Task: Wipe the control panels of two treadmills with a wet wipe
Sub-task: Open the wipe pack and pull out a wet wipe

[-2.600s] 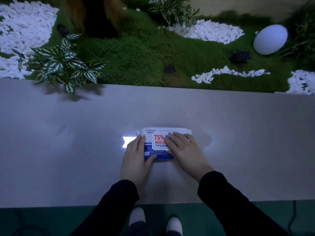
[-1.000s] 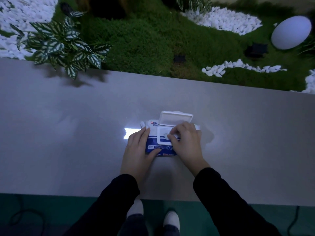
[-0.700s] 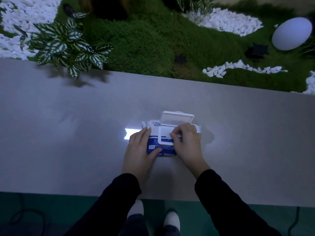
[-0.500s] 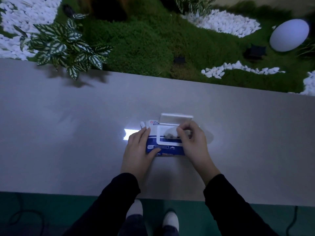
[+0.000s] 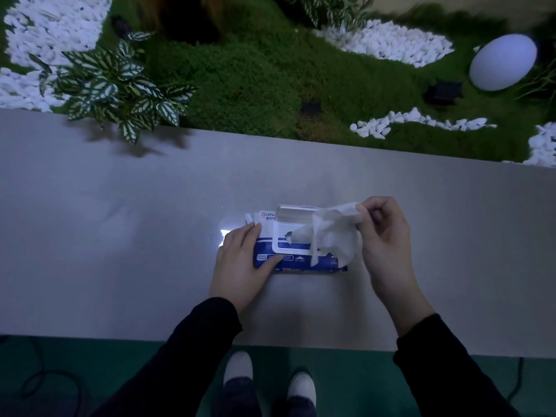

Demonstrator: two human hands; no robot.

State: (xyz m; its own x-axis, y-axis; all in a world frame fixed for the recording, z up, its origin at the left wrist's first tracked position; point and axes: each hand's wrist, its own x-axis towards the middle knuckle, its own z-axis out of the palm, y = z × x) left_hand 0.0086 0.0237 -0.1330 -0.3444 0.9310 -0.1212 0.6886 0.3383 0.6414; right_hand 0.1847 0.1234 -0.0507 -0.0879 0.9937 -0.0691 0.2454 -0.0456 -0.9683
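Observation:
A blue and white pack of wet wipes (image 5: 296,260) lies flat on a grey ledge (image 5: 120,236), its white flip lid (image 5: 296,213) standing open. My left hand (image 5: 240,263) presses down on the pack's left end. My right hand (image 5: 385,236) pinches the corner of a white wet wipe (image 5: 334,236) and holds it up to the right of the pack. The wipe's other end still trails from the pack's opening. No treadmill is in view.
Beyond the ledge lies a moss bed (image 5: 255,76) with white pebbles (image 5: 388,40), a striped-leaf plant (image 5: 114,88) overhanging the far left edge, and a white egg-shaped lamp (image 5: 502,61). Below the ledge is green floor (image 5: 90,371) with a cable and my white shoes (image 5: 237,367).
The pack's lid was flipped open. My right hand pinched a wipe at the opening and has drawn it out up and to the right. My left hand stayed on the pack.

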